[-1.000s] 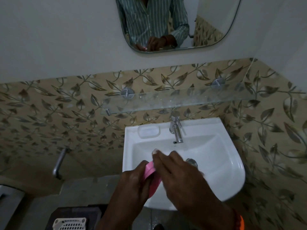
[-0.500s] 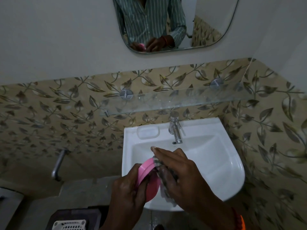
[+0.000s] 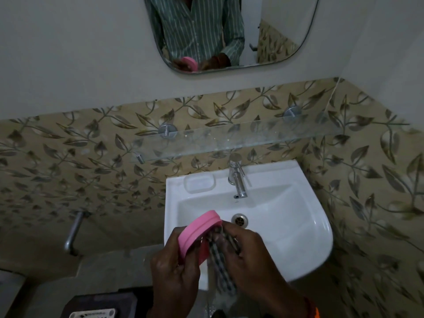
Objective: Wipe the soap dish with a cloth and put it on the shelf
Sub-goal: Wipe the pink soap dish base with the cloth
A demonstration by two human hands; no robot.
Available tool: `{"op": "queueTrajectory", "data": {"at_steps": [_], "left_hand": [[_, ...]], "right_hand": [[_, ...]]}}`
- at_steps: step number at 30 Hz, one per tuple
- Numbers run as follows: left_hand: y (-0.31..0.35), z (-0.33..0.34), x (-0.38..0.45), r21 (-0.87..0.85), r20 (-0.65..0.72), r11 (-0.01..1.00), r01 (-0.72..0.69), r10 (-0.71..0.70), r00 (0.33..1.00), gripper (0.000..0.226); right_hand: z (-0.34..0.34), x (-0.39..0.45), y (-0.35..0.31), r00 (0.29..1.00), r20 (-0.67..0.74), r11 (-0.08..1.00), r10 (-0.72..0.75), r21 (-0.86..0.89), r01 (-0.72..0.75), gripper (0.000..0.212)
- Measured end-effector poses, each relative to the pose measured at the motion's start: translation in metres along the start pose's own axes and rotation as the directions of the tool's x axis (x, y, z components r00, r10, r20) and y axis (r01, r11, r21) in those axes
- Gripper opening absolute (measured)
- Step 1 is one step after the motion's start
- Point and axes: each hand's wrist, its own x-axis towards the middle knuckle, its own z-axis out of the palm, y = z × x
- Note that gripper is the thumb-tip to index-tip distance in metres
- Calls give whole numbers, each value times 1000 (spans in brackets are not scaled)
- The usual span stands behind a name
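Observation:
A pink round soap dish (image 3: 197, 231) is held on edge over the front of the white sink (image 3: 307, 228). My left hand (image 3: 174, 269) grips it from below. My right hand (image 3: 250, 255) holds a checked grey cloth (image 3: 220, 267) pressed against the dish's inner side; the cloth's end hangs down. A glass shelf (image 3: 229, 140) is fixed to the tiled wall above the tap and carries nothing.
A chrome tap (image 3: 237, 177) stands at the sink's back, with a moulded soap recess (image 3: 199, 183) to its left and the drain (image 3: 239, 219) behind my hands. A mirror (image 3: 275, 31) hangs above. A metal pipe (image 3: 73, 232) juts from the left wall. A dark box (image 3: 98, 306) sits below.
The dish has tilted up and come further into view above my left hand. My right hand has drawn back toward me with the cloth, uncovering the drain.

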Motion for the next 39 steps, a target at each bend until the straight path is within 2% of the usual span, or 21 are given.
{"op": "queueTrajectory", "data": {"at_steps": [2,4,5,8,10,13,15,17,20,23,25,28,29,30,32,35,37,39], "left_hand": [[-1,-3,3,5,64,1000,22,-22,998,26],[1,-6,10,58,205,998,13,-25,978,30],[2,-6,13,105,284,994,-8,-23,958,33],[8,2,16,180,386,983,-26,-46,921,33],[9,6,15,165,389,986,3,-68,919,32],[9,5,13,127,382,992,27,-74,921,28],[11,1,13,88,368,996,-4,-29,929,26],[13,-4,14,62,326,997,-44,21,945,24],[15,-11,14,56,264,995,-81,64,962,26],[11,-12,11,72,245,996,-61,42,969,25],[8,-7,11,67,278,997,-47,27,960,23],[7,1,12,58,362,997,-44,20,932,30],[6,2,13,52,380,998,-39,16,925,32],[4,1,13,50,395,998,-40,17,918,31],[4,-3,14,37,392,998,-58,39,919,28],[4,-9,14,22,288,993,-117,106,952,31],[5,-9,12,22,205,989,-145,138,969,33],[4,-5,6,17,114,989,-148,145,983,32]], "right_hand": [[-8,7,8,991,9,960,-136,-247,134,28],[-17,14,13,960,119,794,-254,-540,277,45],[-20,17,10,940,179,699,-291,-631,337,53],[-25,16,-4,867,317,482,-385,-732,482,48],[-25,15,-12,857,341,378,-387,-789,484,50],[-22,10,-9,848,370,308,-380,-814,492,54],[-22,8,-9,846,344,340,-407,-803,490,53],[-26,10,-10,863,289,442,-413,-765,468,54],[-37,19,4,921,189,655,-340,-656,376,63],[-39,22,20,941,160,740,-300,-583,335,73],[-34,19,11,941,194,677,-276,-657,334,74],[-25,11,-9,867,307,370,-392,-810,455,55],[-25,8,-13,841,337,313,-424,-817,485,54],[-25,9,-11,831,338,310,-441,-812,495,54],[-29,13,0,870,292,422,-398,-783,456,59],[-40,24,15,961,175,712,-216,-645,277,58],[-47,25,20,988,128,912,-84,-389,128,48],[-46,26,18,993,84,980,-81,-172,95,40]]}}
